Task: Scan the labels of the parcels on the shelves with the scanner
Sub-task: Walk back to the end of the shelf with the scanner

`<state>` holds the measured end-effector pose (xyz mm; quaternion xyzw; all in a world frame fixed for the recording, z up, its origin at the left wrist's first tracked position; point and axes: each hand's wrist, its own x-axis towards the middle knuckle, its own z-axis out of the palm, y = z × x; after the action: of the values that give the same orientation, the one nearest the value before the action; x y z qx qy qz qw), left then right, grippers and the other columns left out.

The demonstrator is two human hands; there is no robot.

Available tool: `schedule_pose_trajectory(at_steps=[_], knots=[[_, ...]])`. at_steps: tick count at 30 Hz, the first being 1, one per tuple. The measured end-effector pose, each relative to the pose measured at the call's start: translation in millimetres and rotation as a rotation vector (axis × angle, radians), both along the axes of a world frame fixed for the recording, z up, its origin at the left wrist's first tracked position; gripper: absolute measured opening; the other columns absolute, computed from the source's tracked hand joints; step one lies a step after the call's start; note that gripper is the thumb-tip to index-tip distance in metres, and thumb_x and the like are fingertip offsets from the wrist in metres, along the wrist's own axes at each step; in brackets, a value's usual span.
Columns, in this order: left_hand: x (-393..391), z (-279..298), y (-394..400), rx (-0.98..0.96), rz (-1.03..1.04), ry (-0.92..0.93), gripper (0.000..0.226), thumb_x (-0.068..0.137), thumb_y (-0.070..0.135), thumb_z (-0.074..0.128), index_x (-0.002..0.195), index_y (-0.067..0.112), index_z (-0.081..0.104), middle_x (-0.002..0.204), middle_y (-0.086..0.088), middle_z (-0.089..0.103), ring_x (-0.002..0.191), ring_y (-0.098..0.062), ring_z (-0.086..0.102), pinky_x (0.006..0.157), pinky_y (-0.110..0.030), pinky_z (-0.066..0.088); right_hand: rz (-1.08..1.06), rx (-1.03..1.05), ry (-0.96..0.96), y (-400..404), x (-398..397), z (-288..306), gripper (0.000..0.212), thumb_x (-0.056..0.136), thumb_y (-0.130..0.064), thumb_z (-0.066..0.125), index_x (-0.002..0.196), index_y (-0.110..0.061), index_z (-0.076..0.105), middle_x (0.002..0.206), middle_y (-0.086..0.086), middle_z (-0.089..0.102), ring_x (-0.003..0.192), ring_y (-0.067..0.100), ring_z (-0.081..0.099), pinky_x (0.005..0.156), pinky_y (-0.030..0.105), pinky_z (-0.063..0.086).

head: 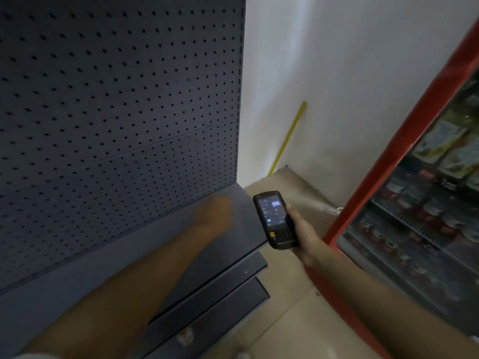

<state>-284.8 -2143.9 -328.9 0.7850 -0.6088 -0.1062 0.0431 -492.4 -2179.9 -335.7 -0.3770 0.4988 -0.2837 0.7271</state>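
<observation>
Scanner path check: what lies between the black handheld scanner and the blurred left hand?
Only bare dark grey shelf between scanner and left hand, head view.

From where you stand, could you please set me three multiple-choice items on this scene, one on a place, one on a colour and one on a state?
1. Where does the yellow stick stand?
A. against the white wall
B. on the shelf
C. inside the cooler

2. What colour is the frame of the drinks cooler?
A. blue
B. red
C. green

3. What is the state of the scanner in the right hand?
A. screen lit
B. screen dark
C. lying on the floor

Answers:
1. A, it leans in the corner beside the pegboard shelf unit.
2. B, the frame edge is plainly red.
3. A, the display glows while the hand grips it.
</observation>
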Motion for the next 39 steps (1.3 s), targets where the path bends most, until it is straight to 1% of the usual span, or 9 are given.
schedule_pose_trajectory(at_steps=[5, 8, 12, 18, 21, 27, 31, 35, 39], knots=[[18, -27, -24, 0.011, 0.074, 0.083, 0.004, 0.097, 0.014, 0.049, 0.095, 0.015, 0.052, 0.101, -0.012, 0.06, 0.092, -0.025, 0.058, 0.079, -0.032, 0.046, 0.056, 0.02, 0.075, -49, 20, -43, 0.045, 0.103, -0.04, 0.029, 0.089, -0.019, 0.066, 0.068, -0.002, 0.075, 0.059, 0.016, 0.068, 0.062, 0.032, 0.052], [20, -37, -32, 0.054, 0.121, 0.091, 0.017, 0.097, 0.012, 0.047, 0.105, 0.004, 0.059, 0.108, -0.013, 0.062, 0.097, -0.027, 0.059, 0.08, -0.034, 0.046, 0.13, -0.015, 0.151, -71, 29, -59, 0.043, 0.102, -0.033, 0.031, 0.083, -0.018, 0.067, 0.077, 0.003, 0.073, 0.064, 0.019, 0.068, 0.066, 0.034, 0.052], [21, -58, -44, 0.112, 0.19, 0.032, 0.022, 0.098, 0.018, 0.045, 0.111, 0.008, 0.059, 0.115, -0.009, 0.063, 0.101, -0.025, 0.059, 0.083, -0.031, 0.044, 0.16, -0.091, 0.293, -104, 43, -89, 0.038, 0.102, -0.031, 0.032, 0.108, -0.01, 0.063, 0.103, 0.013, 0.068, 0.094, 0.031, 0.065, 0.085, 0.044, 0.052], [17, -89, -65, 0.205, 0.301, 0.003, 0.034, 0.097, 0.019, 0.047, 0.128, 0.01, 0.056, 0.125, -0.009, 0.061, 0.11, -0.026, 0.058, 0.09, -0.032, 0.044, 0.337, -0.274, 0.473, -144, 60, -134, 0.034, 0.104, -0.024, 0.026, 0.106, -0.009, 0.057, 0.097, 0.01, 0.063, 0.092, 0.026, 0.058, 0.077, 0.032, 0.048], [15, -103, -76, 0.237, 0.344, 0.004, 0.036, 0.096, 0.016, 0.047, 0.13, 0.009, 0.055, 0.128, -0.01, 0.061, 0.112, -0.027, 0.057, 0.094, -0.032, 0.044, 0.403, -0.348, 0.531, -154, 67, -155, 0.038, 0.104, -0.026, 0.027, 0.116, -0.005, 0.057, 0.108, 0.013, 0.062, 0.101, 0.028, 0.057, 0.091, 0.039, 0.047], [11, -115, -80, 0.262, 0.368, 0.002, 0.037, 0.096, 0.018, 0.047, 0.131, 0.008, 0.055, 0.129, -0.012, 0.059, 0.114, -0.029, 0.057, 0.097, -0.035, 0.044, 0.431, -0.431, 0.591, -161, 78, -165, 0.04, 0.104, -0.024, 0.028, 0.118, -0.001, 0.057, 0.112, 0.018, 0.063, 0.104, 0.032, 0.058, 0.089, 0.037, 0.044], [13, -116, -77, 0.259, 0.391, -0.003, 0.036, 0.095, 0.018, 0.048, 0.129, 0.009, 0.056, 0.126, -0.012, 0.061, 0.112, -0.029, 0.058, 0.094, -0.034, 0.043, 0.469, -0.49, 0.643, -161, 79, -163, 0.039, 0.104, -0.021, 0.028, 0.121, -0.002, 0.057, 0.106, 0.008, 0.06, 0.096, 0.024, 0.055, 0.084, 0.033, 0.042], [14, -117, -73, 0.256, 0.387, -0.011, 0.035, 0.095, 0.017, 0.048, 0.128, 0.009, 0.056, 0.125, -0.012, 0.062, 0.111, -0.03, 0.058, 0.093, -0.034, 0.043, 0.474, -0.517, 0.735, -172, 80, -180, 0.041, 0.101, -0.021, 0.03, 0.12, -0.002, 0.061, 0.109, 0.024, 0.062, 0.096, 0.036, 0.059, 0.086, 0.04, 0.049], [13, -117, -68, 0.259, 0.382, -0.017, 0.036, 0.095, 0.016, 0.048, 0.129, 0.009, 0.055, 0.125, -0.012, 0.062, 0.112, -0.029, 0.057, 0.093, -0.034, 0.043, 0.482, -0.549, 0.76, -175, 85, -188, 0.052, 0.09, -0.029, 0.027, 0.113, -0.001, 0.064, 0.105, 0.026, 0.062, 0.092, 0.038, 0.059, 0.084, 0.039, 0.046]])
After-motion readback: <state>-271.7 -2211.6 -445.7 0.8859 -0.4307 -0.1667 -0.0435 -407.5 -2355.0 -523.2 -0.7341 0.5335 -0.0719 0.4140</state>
